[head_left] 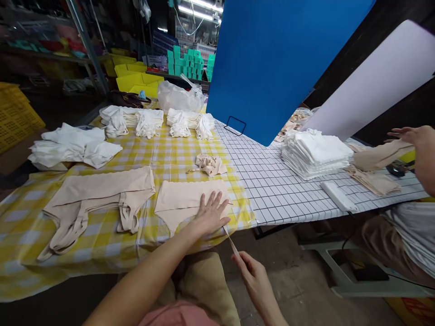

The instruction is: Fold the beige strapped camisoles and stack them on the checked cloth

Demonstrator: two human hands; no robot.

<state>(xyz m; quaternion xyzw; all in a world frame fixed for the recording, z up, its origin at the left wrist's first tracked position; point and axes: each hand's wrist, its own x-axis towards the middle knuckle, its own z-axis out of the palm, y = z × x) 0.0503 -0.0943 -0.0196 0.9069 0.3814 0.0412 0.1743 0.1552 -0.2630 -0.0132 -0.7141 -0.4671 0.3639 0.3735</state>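
Workshop interior, seen from the worker's head: a long table covered at its near end by a yellow-and-white checked plastic cloth point(102, 235) and farther right by a white sheet ruled in a black grid point(272, 181), with a large blue board point(272, 59) standing behind at one o'clock. At centre lies a beige, smooth-knit brief with a scalloped waist edge point(180, 201), spread flat, its long axis running across the table from nine to three o'clock. The left hand point(210, 213) rests palm-down on the brief's right half, fingers spread and straight, pressing rather than gripping. The right hand point(253, 271), below the table edge at five o'clock from the brief, pinches a narrow beige strip point(231, 242) between thumb and fingertips; the strip runs taut up toward eleven o'clock and disappears under the left hand. The left hand is therefore the nearer to the garment. At nine o'clock lies a stack of similar beige briefs point(98, 199); a crumpled beige piece point(209, 164) sits at twelve o'clock, just beyond the brief. Soft white folded garments point(74, 147) lie at ten o'clock. At three o'clock a neat pile of white folded cloth point(316, 154) stands near a co-worker's hand point(413, 136) holding a beige piece.
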